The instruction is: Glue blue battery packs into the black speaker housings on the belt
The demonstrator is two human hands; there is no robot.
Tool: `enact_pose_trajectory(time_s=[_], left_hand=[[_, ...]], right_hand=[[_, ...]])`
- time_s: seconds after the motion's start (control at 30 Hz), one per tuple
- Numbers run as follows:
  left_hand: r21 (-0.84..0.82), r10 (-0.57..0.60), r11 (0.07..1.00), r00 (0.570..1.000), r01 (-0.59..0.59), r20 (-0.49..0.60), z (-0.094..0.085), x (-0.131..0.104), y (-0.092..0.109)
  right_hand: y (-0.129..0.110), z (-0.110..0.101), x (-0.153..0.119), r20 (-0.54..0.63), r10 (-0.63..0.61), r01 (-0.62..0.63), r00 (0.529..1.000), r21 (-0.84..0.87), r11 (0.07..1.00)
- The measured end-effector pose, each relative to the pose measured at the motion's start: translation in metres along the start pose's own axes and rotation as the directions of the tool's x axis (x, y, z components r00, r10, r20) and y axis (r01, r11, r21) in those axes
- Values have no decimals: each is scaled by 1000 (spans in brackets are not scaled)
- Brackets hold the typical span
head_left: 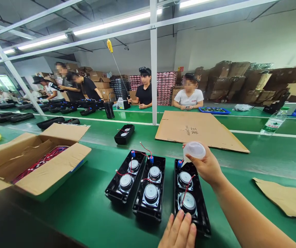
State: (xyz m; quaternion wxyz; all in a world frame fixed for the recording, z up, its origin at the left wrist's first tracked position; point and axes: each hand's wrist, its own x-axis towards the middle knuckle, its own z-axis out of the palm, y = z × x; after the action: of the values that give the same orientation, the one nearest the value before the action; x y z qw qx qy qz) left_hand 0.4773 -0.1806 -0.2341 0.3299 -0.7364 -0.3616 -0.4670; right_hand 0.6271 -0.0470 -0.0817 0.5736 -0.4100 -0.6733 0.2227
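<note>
Black plastic speaker housings sit in a row at the lower centre of the frame, three of them on the green belt, each with two round drivers and red wiring already fitted. We have our left hand resting flat on the near end of the right housing, fingers loose and gripping nothing. Our right hand is closed around a small translucent bottle held over that housing's far end. We judge the work is at this third unit; whether the left housing and middle housing are finished we cannot tell. The right housing's long axis runs from bottom to top of the frame, pointing away from us.
</note>
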Motion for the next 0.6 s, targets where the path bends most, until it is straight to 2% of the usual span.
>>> enact_pose_trajectory(time_s=[0.07,0.2,0.33,0.43,0.5,0.6], left_hand=[[-12,1,1000,1000,-1,-15,-1,3,-1],[-1,74,997,997,-74,12,-9,14,-6],[-91,27,995,1000,-26,5,-12,43,-6],[-115,100,990,984,-83,147,-8,64,-2],[-99,174,983,950,-153,259,-3,72,-3],[-104,249,968,894,-226,371,7,84,-11]], right_hand=[[4,-3,0,-27,16,-15,1000,35,999],[11,-7,-1,-60,31,-24,998,106,994],[14,-17,-5,-83,61,-42,995,220,975],[19,-42,-5,-133,153,-95,979,367,925],[27,-71,-4,-239,292,-130,926,524,842],[54,-125,-9,-391,498,-133,774,669,731]])
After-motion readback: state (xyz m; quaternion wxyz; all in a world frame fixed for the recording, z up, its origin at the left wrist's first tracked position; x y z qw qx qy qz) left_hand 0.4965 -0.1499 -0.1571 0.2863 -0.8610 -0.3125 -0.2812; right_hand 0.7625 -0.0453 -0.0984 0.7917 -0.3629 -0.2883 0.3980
